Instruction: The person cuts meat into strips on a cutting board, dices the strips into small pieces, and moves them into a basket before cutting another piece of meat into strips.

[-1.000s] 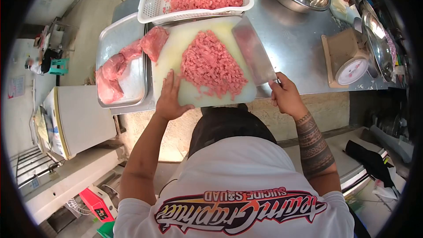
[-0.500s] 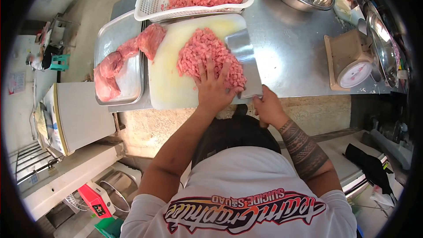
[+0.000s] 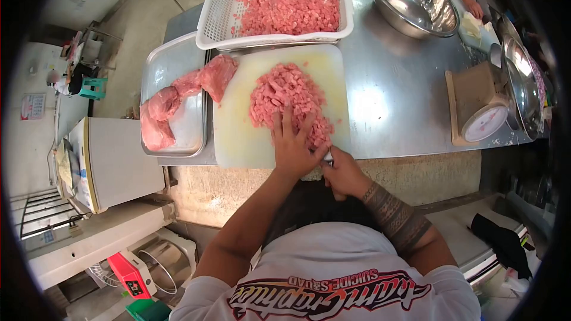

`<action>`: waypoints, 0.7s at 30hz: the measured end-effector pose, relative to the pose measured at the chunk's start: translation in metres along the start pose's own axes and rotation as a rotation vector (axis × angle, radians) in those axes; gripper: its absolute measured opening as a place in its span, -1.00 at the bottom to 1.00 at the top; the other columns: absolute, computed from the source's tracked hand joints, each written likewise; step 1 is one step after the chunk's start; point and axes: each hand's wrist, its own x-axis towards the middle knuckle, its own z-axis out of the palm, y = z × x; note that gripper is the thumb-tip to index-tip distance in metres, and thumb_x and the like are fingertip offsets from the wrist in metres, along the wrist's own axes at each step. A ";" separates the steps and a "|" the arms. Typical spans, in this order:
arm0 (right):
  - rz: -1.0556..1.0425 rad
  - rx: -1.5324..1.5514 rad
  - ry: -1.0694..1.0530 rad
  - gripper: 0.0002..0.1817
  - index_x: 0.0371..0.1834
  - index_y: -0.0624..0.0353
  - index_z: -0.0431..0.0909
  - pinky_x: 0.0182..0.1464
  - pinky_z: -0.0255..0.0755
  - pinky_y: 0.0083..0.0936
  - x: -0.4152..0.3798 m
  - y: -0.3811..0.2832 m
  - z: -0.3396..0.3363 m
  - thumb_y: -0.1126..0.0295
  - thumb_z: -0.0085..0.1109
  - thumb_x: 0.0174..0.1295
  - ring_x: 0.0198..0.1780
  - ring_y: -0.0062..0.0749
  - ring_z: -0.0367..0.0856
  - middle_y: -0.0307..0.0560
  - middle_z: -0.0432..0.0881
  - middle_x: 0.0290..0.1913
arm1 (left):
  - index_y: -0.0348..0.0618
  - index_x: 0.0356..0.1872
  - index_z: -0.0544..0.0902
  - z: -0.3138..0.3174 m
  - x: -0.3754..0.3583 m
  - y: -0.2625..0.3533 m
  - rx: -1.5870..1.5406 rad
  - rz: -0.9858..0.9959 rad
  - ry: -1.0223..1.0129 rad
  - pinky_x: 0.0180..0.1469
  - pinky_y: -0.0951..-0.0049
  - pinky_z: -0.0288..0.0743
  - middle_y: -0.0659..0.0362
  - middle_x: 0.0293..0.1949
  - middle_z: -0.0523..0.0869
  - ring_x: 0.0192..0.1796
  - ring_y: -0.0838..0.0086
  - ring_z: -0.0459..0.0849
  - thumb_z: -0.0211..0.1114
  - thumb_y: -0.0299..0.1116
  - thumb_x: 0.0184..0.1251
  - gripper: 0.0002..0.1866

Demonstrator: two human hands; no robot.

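Note:
Diced pink meat (image 3: pixel 283 96) lies heaped on the white cutting board (image 3: pixel 238 137). My left hand (image 3: pixel 292 147) rests with spread fingers on the near side of the heap. Just right of it, my right hand (image 3: pixel 344 172) is wrapped round the handle of a knife, at the board's near edge. Most of the blade is hidden by the meat and my hands. Larger raw meat pieces (image 3: pixel 163 104) lie in a metal tray (image 3: pixel 199 139) on the left, one reaching onto the board.
Behind the board, a white perforated basket (image 3: pixel 205 27) holds more diced meat. A steel bowl (image 3: pixel 413 0), a weighing scale (image 3: pixel 476 98) and metal lids (image 3: pixel 523 83) stand to the right. Another person's hand (image 3: pixel 474 7) is near a board at top right.
My right hand has moved left with the knife, close to my left hand. The broad blade, earlier visible right of the meat, is now mostly hidden. The whole view has shifted slightly.

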 end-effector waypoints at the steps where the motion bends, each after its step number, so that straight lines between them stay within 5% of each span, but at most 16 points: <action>1: 0.001 0.018 0.002 -0.72 0.05 0.39 0.47 -0.45 0.59 -0.32 -0.005 -0.004 0.001 0.35 0.22 0.56 -0.50 -0.38 0.73 0.01 0.70 -0.42 | 0.13 0.56 0.55 -0.005 0.001 0.003 0.003 0.014 0.003 0.51 -0.53 0.17 -0.37 0.69 0.13 0.61 -0.58 0.16 0.56 0.22 0.21 -0.11; 4: -0.018 0.008 -0.007 -0.86 0.03 0.28 0.46 -0.45 0.57 -0.43 -0.021 -0.024 -0.002 0.46 0.16 0.57 -0.49 -0.48 0.69 -0.14 0.65 -0.38 | 0.13 0.55 0.55 -0.022 0.004 0.013 0.004 0.047 0.012 0.51 -0.53 0.17 -0.40 0.67 0.15 0.61 -0.58 0.15 0.56 0.23 0.21 -0.11; 10: -0.032 0.078 0.018 -0.84 0.07 0.28 0.46 -0.45 0.56 -0.46 -0.016 -0.083 -0.012 0.46 0.15 0.57 -0.48 -0.50 0.68 -0.16 0.65 -0.34 | 0.21 0.57 0.56 -0.050 0.060 0.012 -0.029 0.145 0.157 0.50 -0.53 0.18 -0.33 0.63 0.27 0.61 -0.59 0.16 0.52 0.28 0.20 -0.11; 16: -0.083 0.113 0.060 -0.77 0.15 0.29 0.49 -0.43 0.59 -0.43 0.095 -0.159 -0.067 0.46 0.12 0.52 -0.47 -0.47 0.67 -0.11 0.68 -0.32 | 0.13 0.52 0.60 -0.054 0.209 -0.025 0.069 0.248 0.189 0.56 -0.41 0.23 -0.32 0.62 0.29 0.59 -0.48 0.25 0.59 0.17 0.19 -0.15; 21: -0.289 -0.015 0.106 -0.63 0.30 0.29 0.52 -0.28 0.67 -0.39 0.130 -0.133 -0.095 0.52 0.10 0.46 -0.31 -0.43 0.76 -0.06 0.75 -0.19 | 0.16 0.51 0.60 -0.011 0.319 -0.061 0.158 0.318 0.050 0.56 -0.41 0.26 -0.30 0.61 0.32 0.59 -0.46 0.27 0.57 0.20 0.21 -0.16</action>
